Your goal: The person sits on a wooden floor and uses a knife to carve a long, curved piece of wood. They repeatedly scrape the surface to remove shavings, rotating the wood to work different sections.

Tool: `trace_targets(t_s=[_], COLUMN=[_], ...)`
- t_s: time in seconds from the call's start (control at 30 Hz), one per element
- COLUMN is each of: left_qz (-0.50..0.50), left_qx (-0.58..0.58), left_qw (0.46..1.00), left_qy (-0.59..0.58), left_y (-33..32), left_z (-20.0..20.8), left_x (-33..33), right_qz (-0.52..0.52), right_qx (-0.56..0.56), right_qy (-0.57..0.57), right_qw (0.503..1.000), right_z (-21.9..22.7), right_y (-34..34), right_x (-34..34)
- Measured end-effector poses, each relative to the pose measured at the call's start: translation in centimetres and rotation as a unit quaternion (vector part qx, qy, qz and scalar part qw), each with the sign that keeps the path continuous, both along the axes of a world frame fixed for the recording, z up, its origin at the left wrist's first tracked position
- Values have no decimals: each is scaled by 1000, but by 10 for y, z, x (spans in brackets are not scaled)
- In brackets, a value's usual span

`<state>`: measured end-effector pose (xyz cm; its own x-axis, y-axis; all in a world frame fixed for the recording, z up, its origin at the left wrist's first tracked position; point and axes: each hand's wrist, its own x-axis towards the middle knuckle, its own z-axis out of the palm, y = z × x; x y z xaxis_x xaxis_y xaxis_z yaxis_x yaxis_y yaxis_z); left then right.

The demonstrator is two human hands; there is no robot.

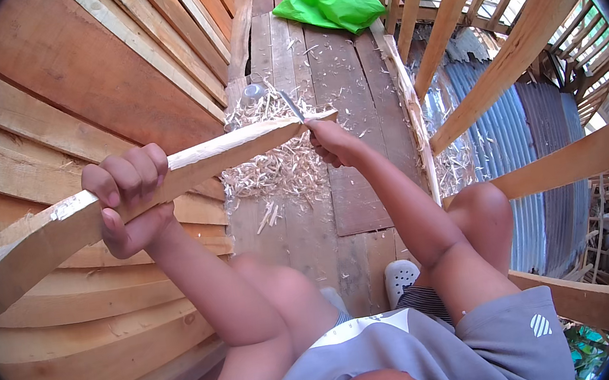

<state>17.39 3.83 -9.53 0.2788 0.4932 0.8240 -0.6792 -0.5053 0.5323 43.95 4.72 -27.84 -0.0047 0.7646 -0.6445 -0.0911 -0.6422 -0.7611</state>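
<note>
A long wooden plank (225, 152), its upper edge pale and freshly cut, runs from the lower left across to the middle of the view. My left hand (131, 198) is closed around it, fingers over the top edge and thumb below. Near its far end, my right hand (331, 142) grips a knife by the handle, which is hidden in my fist. The knife's blade (290, 104) points up and away, close to the plank's cut edge; whether it touches the wood I cannot tell.
Wood shavings (276, 171) lie heaped on the board floor (353, 192) under the plank. A small round clear object (253, 91) sits among them. Farther off lies a bright green bag (329, 8). A plank wall (78, 114) stands at left, a slatted railing (489, 94) at right, with corrugated metal sheets (504, 160) beyond.
</note>
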Motion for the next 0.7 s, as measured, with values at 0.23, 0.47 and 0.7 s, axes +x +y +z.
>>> trace_targets(t_s=[0.23,0.47,0.7], left_qz=[-24,-31,-15], left_qx=[19,21,16], left_qw=[999,999,999], left_qy=[13,23,29], left_y=[7,9,9], left_z=[-3,-2,-5], left_x=[-6,-6,-16], right_qz=[18,-35,-43], right_qx=[-52,-112,-128], right_qy=[66,63,35], right_qw=[996,991,990], right_z=[-5,-35,-41], right_y=[-1,6,11], right_x=[5,18,7])
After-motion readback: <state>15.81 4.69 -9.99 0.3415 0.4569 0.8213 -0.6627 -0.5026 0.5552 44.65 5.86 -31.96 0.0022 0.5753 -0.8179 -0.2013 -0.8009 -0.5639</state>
